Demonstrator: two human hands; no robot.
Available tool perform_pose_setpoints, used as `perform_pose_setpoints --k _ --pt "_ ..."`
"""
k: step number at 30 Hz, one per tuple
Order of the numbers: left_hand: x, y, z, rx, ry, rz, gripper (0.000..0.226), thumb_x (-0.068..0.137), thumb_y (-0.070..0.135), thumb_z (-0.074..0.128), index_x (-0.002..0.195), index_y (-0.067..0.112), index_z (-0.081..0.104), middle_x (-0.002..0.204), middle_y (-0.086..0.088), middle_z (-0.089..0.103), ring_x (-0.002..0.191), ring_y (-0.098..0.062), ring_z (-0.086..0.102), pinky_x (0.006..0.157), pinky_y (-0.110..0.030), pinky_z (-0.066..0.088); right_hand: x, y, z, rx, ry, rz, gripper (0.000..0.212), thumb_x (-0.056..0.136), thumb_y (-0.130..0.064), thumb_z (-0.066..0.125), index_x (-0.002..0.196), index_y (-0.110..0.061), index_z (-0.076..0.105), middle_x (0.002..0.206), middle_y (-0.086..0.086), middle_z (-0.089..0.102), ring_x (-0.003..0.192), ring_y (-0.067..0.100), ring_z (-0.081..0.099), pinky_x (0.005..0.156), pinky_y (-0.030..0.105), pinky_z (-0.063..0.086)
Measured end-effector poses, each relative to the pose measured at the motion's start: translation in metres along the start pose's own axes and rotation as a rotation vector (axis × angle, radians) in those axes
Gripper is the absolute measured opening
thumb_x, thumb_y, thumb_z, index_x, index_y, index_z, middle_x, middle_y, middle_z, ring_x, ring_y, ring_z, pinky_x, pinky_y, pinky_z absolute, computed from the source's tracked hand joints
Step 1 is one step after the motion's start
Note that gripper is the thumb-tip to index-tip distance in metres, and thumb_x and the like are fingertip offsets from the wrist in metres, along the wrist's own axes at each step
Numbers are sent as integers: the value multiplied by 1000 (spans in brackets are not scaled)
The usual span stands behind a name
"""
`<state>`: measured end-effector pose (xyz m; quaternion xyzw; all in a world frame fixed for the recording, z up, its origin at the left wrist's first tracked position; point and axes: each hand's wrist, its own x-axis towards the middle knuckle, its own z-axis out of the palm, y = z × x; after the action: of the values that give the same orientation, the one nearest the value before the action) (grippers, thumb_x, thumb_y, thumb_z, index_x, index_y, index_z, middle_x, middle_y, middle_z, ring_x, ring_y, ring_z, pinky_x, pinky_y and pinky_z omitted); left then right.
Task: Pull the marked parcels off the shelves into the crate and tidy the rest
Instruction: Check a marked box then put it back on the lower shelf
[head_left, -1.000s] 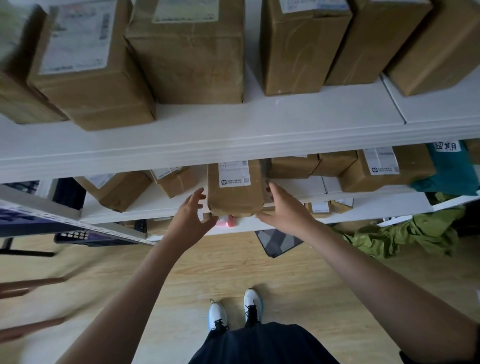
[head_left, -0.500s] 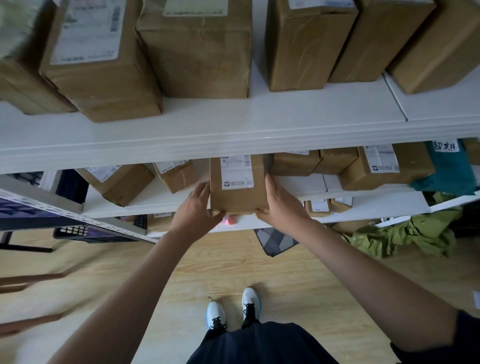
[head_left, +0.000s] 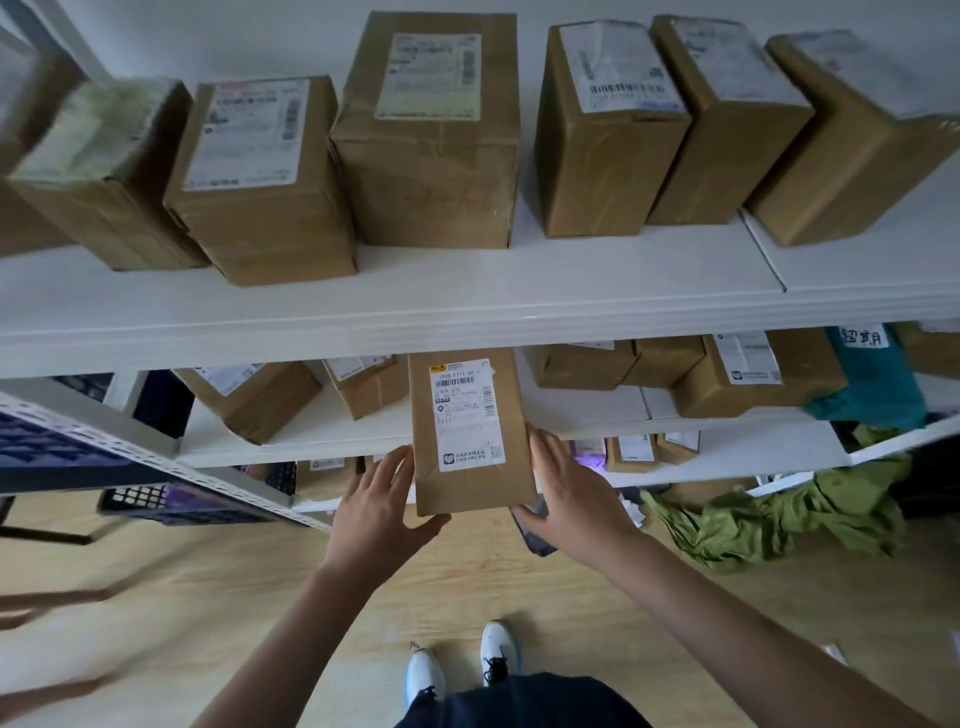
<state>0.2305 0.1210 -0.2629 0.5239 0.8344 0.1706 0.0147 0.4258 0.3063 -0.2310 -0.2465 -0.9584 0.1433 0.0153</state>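
A long brown parcel (head_left: 470, 493) with a white barcode label sticks out over the front edge of the middle shelf (head_left: 322, 441). Its far end is still under the top shelf (head_left: 415, 306). My left hand (head_left: 376, 501) lies against the parcel's left side with straight fingers, its thumb hooked under the near end. On the right side, my right hand (head_left: 574, 493) mirrors it, thumb below the near corner. The parcel is held between the two hands.
Several taped cardboard boxes (head_left: 431, 140) line the top shelf. More small parcels (head_left: 260, 395) and a teal bag (head_left: 878, 379) sit on the middle shelf. A dark crate (head_left: 171, 501) stands low at left behind a slanted rack. Green cloth (head_left: 769, 519) lies on the wood floor.
The parcel has slid out toward me from the middle shelf, so its label now shows in full. Both hands moved back with it, and the view tilted upward.
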Motion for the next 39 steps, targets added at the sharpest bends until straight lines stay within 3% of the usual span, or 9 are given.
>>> perform_pose_setpoints --k 6,14,18,22,24,29,32,35,39 --pt "14 -2 -3 -33 -16 -28 85 72 55 79 141 17 48 136 1 54 118 -23 58 85 -39 56 14 0 1 -38 -39 43 95 90 -52 65 159 -10 14 150 4 36 91 21 63 56 25 39" --pt "54 -10 6 -197 -115 -134 90 74 52 79 148 23 38 142 4 47 114 -24 59 71 -39 57 68 12 -12 -50 -180 64 100 94 -50 63 160 -8 1 159 12 25 102 25 62 72 36 55" --pt "73 -20 6 -195 -87 -202 85 77 51 78 147 25 38 141 3 48 111 -23 60 69 -38 57 100 14 -8 39 -161 61 99 92 -46 66 160 -14 1 151 11 37 95 23 61 66 31 45" --pt "94 -31 4 -211 -175 -378 59 85 54 69 126 16 51 114 -8 66 95 -30 66 70 -41 57 124 4 -13 85 -123 107 87 92 -44 66 158 -14 17 134 7 50 79 12 48 57 26 39" --pt "96 -33 3 -183 -244 -406 55 90 58 60 120 13 55 100 -9 72 87 -30 69 69 -40 57 126 0 -11 37 -148 117 80 95 -44 64 155 -10 22 137 9 48 73 10 46 51 23 32" --pt "80 -27 8 -64 -356 -377 41 98 55 45 92 19 63 91 -4 71 90 -25 68 70 -31 49 101 14 -5 -30 -175 103 80 99 -48 55 158 -13 15 157 11 33 104 27 63 66 33 44" --pt "63 -12 20 -116 -402 -331 20 96 45 54 86 28 53 87 2 68 90 -21 67 71 -30 49 74 45 -6 11 -142 140 71 101 -49 50 158 -17 21 156 5 34 95 22 65 65 32 46" --pt "57 19 29 -234 -434 -232 11 94 39 60 94 29 58 89 9 65 85 -11 66 71 -25 48 50 82 -7 101 -113 232 58 101 -48 51 150 -20 40 148 -3 43 88 15 66 74 34 55" --pt "80 76 37 -321 -429 -110 39 95 38 60 129 20 56 125 2 58 105 -14 62 85 -23 44 43 126 -17 155 -48 365 57 100 -46 53 149 -19 43 146 -1 50 110 19 63 86 34 53"
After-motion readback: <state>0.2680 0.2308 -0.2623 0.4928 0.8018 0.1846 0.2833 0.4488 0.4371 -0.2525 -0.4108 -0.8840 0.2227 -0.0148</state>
